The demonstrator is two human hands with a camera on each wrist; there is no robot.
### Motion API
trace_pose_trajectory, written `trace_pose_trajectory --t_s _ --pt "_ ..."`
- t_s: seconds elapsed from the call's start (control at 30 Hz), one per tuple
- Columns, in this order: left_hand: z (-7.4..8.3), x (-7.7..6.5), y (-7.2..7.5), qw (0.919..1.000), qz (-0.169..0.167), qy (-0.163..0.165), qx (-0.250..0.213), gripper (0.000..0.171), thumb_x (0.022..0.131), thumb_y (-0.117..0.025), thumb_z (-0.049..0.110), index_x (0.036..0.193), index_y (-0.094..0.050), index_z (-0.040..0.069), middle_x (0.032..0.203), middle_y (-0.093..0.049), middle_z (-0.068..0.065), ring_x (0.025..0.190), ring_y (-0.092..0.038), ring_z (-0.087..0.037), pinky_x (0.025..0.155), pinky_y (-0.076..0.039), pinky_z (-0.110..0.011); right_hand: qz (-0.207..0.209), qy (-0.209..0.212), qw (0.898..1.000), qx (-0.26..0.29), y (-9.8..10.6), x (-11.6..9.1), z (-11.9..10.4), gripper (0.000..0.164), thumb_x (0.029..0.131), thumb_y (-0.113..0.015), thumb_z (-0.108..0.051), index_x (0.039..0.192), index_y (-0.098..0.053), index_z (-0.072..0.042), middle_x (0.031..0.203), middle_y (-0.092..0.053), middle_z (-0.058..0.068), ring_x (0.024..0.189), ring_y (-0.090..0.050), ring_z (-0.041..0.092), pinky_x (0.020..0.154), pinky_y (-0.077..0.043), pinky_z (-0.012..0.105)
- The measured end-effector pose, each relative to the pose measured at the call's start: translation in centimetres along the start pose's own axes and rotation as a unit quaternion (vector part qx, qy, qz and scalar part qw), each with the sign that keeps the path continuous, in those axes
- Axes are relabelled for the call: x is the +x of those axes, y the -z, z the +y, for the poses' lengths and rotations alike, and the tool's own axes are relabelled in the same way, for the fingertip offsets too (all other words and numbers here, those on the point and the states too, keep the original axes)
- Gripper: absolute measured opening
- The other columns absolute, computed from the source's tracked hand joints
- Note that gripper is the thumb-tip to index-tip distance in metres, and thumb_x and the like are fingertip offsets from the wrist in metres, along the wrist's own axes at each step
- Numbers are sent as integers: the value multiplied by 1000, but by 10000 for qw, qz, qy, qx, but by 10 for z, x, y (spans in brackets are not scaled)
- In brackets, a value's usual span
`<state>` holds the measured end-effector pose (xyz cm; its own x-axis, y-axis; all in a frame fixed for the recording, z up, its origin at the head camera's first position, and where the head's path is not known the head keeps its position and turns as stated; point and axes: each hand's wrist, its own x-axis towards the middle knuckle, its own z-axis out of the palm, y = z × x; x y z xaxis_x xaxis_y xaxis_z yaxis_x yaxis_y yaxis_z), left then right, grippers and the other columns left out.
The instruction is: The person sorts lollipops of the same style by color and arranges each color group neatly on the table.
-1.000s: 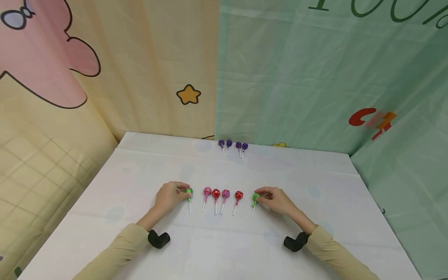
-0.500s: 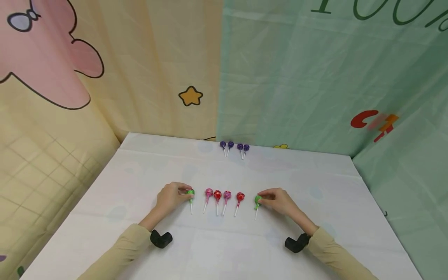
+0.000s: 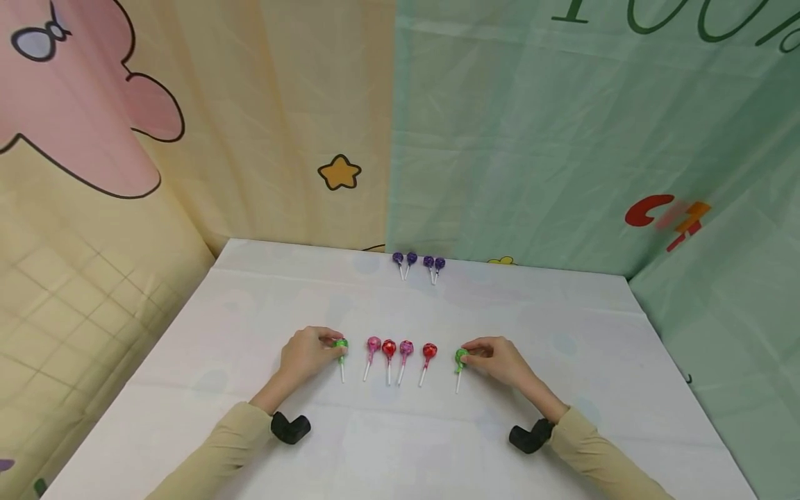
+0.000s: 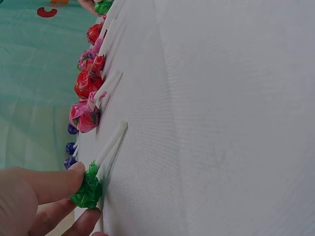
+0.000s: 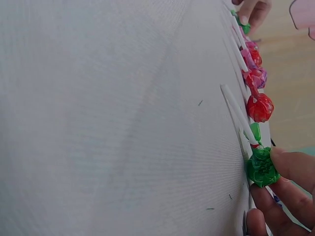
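My left hand [image 3: 306, 353] pinches the head of a green lollipop [image 4: 88, 191] at the left end of a row on the table. At the row's right end, my right hand [image 3: 498, 357] pinches another green lollipop [image 5: 263, 167] between thumb and fingers. Both green lollipops have their white sticks toward me. Between the hands lie a pink lollipop [image 3: 373, 345], a red lollipop [image 3: 389, 349], a second pink lollipop [image 3: 406, 348] and a second red lollipop [image 3: 429, 352], none of them touched by a hand.
Several purple lollipops [image 3: 411, 258] lie in two pairs at the far edge of the white table [image 3: 300, 444]. Printed cloth curtains [image 3: 500, 139] hang behind and at both sides. A black wrist mount [image 3: 290, 428] sticks out from the left cuff, another black mount [image 3: 530, 437] from the right.
Earlier, the right green lollipop's stick shifted slightly to the right in the right hand's pinch. Over the last half second both hands hold almost still; the head view moved slightly.
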<state>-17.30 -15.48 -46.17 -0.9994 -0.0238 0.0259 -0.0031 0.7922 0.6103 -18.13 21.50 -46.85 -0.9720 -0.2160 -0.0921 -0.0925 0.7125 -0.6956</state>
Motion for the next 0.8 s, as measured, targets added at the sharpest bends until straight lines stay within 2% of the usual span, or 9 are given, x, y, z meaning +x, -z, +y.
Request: trace_pose_trajectory --t_s 0.23,0.43,0.57,0.8 --pt "0 -2 -2 9999 89 -62 -40 24 75 -80 27 96 -77 15 82 -73 1 71 -64 -13 50 -40 -25 -44 98 9999 66 2 -1 1 26 85 -73 -28 105 -73 -11 92 -72 3 69 -51 11 56 -40 24" --pt "1 -2 0 9997 192 -147 50 24 76 -80 25 96 -76 13 83 -74 -3 64 -60 -11 48 -39 -25 -36 175 9998 76 2 2 2 26 85 -73 -27 105 -73 -11 92 -72 3 66 -50 9 54 -38 23" --pt "2 -2 1 9998 124 -129 93 24 76 -80 25 96 -76 12 83 -74 -3 64 -60 -11 48 -38 -24 -30 182 9998 55 1 2 1 26 85 -73 -26 105 -73 -10 92 -73 3 66 -50 10 54 -38 23" --pt "3 -1 3 9999 -57 8 156 27 76 -80 28 98 -76 13 82 -73 1 74 -65 -14 55 -40 -26 -32 144 9999 39 1 0 1 27 85 -73 -27 106 -73 -10 91 -72 3 68 -50 11 56 -38 23"
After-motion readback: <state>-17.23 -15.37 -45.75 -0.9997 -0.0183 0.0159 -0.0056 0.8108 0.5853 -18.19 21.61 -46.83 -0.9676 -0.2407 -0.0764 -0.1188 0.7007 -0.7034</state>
